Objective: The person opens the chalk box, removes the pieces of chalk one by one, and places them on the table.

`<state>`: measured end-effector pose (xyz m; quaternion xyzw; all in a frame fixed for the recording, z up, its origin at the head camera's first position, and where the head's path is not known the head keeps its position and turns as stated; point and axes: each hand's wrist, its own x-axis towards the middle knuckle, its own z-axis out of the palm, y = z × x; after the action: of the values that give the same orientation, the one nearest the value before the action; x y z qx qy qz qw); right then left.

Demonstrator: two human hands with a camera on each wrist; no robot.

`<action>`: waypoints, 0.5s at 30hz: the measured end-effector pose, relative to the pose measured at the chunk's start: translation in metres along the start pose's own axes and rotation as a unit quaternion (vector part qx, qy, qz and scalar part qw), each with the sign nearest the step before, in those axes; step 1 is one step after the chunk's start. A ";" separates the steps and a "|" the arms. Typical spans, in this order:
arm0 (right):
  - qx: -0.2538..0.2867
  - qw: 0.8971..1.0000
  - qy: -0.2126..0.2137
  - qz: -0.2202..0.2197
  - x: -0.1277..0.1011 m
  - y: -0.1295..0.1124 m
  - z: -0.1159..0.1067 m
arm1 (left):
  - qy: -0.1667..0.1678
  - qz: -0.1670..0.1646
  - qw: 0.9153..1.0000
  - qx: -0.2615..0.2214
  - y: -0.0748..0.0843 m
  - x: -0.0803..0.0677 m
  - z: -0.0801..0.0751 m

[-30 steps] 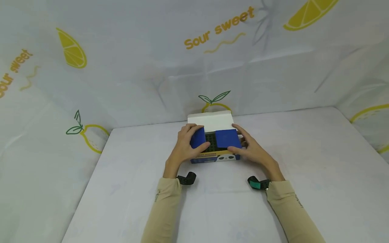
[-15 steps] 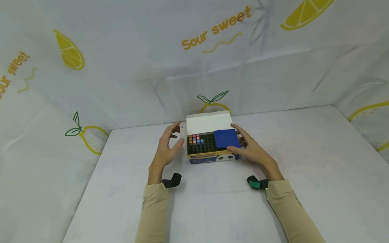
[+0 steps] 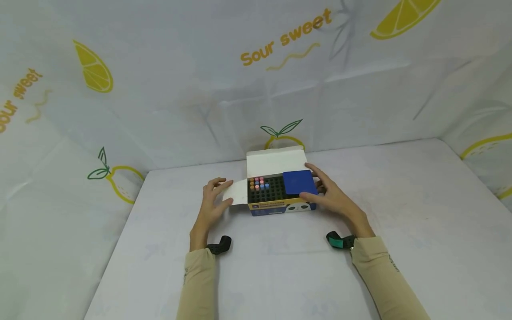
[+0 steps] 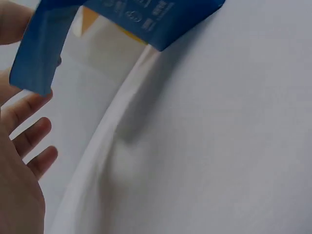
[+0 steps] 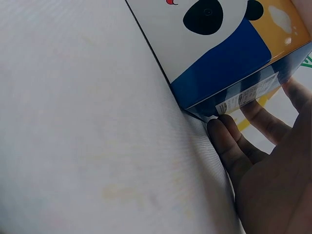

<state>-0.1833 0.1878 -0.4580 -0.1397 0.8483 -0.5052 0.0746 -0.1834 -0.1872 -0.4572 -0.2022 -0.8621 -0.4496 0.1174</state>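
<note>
A blue and yellow cardboard box (image 3: pixel 280 206) with a panda face stands on the table, its white-lined lid (image 3: pixel 277 162) raised at the back. Inside is a black grid holder (image 3: pixel 276 191); several round coloured marker ends (image 3: pixel 257 183) show in its left part. My left hand (image 3: pixel 210 206) is at the left side flap (image 3: pixel 237 192), which is folded outward; thumb and index fingertips are at its edge, other fingers spread. My right hand (image 3: pixel 334 195) holds the box's right end, thumb at the front corner, index finger at the back. A blue right flap (image 3: pixel 299 182) covers that end.
A white cloth-covered table (image 3: pixel 280 275) lies under the box. Behind it hangs a white sheet (image 3: pixel 180 111) printed with lemons and lettering, close to the raised lid. Black wrist devices (image 3: pixel 220 245) sit on both wrists.
My left hand has moved left from over the box, and the left flap has swung from covering the holder to outward, exposing the coloured ends. The right hand stays at its end.
</note>
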 end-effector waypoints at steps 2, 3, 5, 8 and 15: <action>0.001 1.000 -0.001 0.001 0.000 0.000 0.000 | -0.010 0.011 1.000 0.016 0.001 0.001 0.006; 0.001 1.000 -0.001 0.003 -0.001 0.000 0.001 | -0.014 0.016 1.000 0.015 0.003 0.002 0.009; 0.001 1.000 0.000 0.004 -0.001 0.000 0.001 | -0.017 0.031 0.999 0.003 0.005 0.004 0.016; 0.000 1.000 0.002 0.005 0.000 0.000 0.001 | -0.017 0.051 0.998 -0.024 0.008 0.009 0.026; 0.002 1.000 0.002 0.001 0.001 0.001 0.000 | -0.048 0.019 0.997 -0.063 0.014 0.014 0.047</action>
<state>-0.1841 0.1878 -0.4586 -0.1377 0.8476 -0.5070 0.0739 -0.1908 -0.1375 -0.4685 -0.2468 -0.8326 -0.4908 0.0712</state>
